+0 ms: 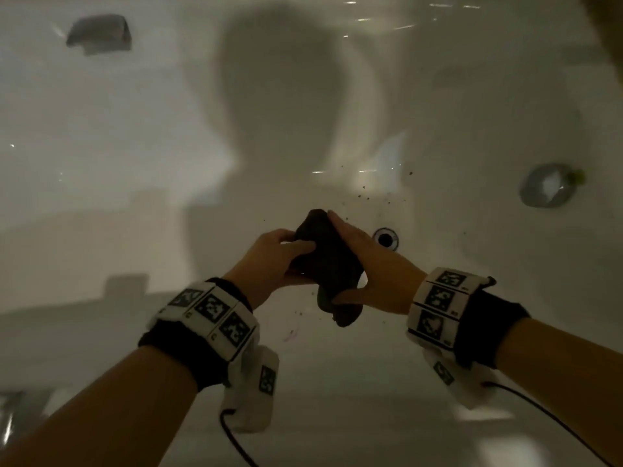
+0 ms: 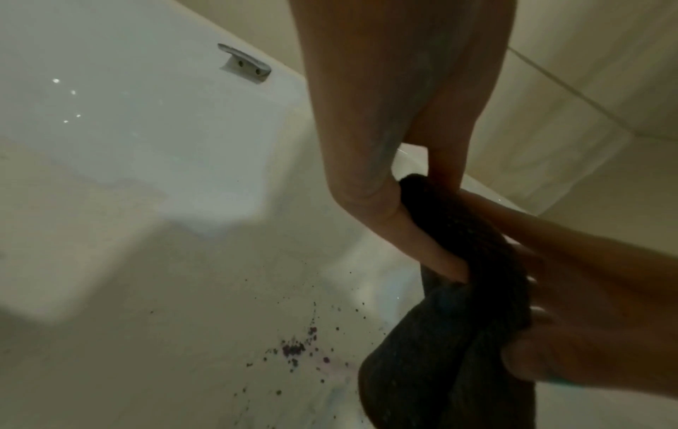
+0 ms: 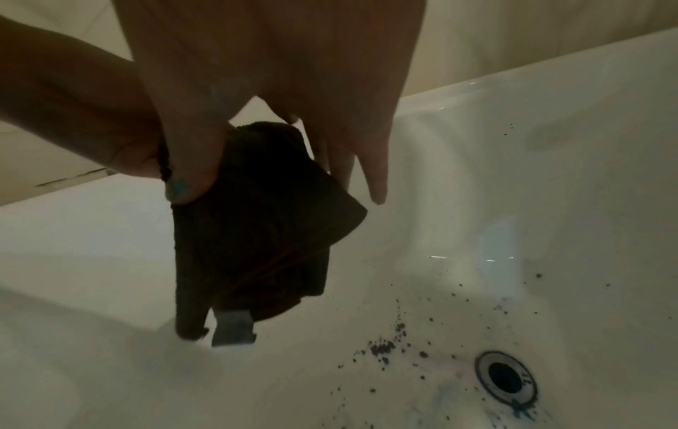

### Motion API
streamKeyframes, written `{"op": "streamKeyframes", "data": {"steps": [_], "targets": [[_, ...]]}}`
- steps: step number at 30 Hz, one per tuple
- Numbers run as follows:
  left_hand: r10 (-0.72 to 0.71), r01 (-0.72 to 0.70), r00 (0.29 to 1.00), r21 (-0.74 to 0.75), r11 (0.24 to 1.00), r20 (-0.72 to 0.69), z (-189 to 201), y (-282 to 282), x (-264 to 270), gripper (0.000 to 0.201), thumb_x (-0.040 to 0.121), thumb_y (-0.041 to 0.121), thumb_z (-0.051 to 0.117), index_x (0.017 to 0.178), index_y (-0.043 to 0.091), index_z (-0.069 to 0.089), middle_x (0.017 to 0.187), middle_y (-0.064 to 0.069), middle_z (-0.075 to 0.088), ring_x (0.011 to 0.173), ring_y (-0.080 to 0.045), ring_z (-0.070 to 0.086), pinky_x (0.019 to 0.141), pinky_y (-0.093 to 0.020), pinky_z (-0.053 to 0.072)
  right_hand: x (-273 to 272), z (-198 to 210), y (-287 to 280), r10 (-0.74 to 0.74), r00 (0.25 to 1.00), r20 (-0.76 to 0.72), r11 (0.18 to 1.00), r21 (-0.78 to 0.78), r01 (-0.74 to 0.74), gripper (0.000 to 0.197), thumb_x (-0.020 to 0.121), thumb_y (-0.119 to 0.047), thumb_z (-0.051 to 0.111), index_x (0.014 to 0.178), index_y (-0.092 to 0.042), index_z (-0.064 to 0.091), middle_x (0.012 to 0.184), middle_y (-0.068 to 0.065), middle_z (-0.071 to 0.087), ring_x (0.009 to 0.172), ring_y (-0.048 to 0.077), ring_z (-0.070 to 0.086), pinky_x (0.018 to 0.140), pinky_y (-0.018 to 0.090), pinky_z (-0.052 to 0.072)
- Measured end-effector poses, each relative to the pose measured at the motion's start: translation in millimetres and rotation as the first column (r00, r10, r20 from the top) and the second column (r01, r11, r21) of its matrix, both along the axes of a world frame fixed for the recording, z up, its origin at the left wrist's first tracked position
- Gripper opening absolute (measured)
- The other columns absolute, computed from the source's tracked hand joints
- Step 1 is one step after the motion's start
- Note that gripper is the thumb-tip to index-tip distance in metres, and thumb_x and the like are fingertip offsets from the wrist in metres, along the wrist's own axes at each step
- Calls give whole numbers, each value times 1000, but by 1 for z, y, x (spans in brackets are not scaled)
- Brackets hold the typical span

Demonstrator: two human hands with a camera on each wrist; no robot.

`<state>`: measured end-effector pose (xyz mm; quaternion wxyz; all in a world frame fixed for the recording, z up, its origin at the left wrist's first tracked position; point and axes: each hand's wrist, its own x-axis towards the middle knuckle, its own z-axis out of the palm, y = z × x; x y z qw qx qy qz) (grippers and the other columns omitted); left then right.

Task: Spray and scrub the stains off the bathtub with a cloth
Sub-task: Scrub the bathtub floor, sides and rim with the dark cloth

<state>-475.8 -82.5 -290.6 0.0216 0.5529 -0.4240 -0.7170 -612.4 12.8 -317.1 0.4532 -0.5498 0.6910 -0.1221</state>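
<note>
With both the left hand [image 1: 273, 254] and right hand [image 1: 364, 261] gripping the dark cloth [image 1: 325, 267] in curled fingers, fold it into a firm pad before scrubbing the specks [image 3: 383, 348] beside the drain [image 3: 505, 377]

Two bare forearms reach forward, each wrist wrapped in a black band with patterned white tags. The left hand [image 1: 269, 261] and the right hand [image 1: 362, 261] meet in the middle — fingers and thumbs pinching a dark cloth [image 1: 328, 264] between them.
</note>
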Motion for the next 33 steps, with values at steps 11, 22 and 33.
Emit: {"op": "streamKeyframes", "data": {"steps": [11,22,33], "targets": [[-319,313,938,66,947,132,-24,-13,45,26,85,6,61,111,7,62,104,-8,71,97,-18,68,84,-33,56,-6,-33,-17,194,979,-58,980,-36,-197,57,92,-24,52,142,-34,28,128,6,54,116,23,52,103,26,38],[-913,862,114,418,287,391,-101,-24,109,52,86,26,65,136,23,49,137,3,51,125,-14,48,102,-22,33,34,-53,-2,722,660,204,556,395,-731,59,93,-23,52,143,-39,25,140,-2,44,121,13,43,99,22,31],[-939,834,-264,542,-107,221,-188,-41,90,80,77,47,70,145,30,31,149,8,34,135,-13,36,115,-36,25,69,-184,-26,717,667,203,538,449,-714,56,94,-25,49,145,-29,26,133,10,49,121,25,45,97,25,31]]}}
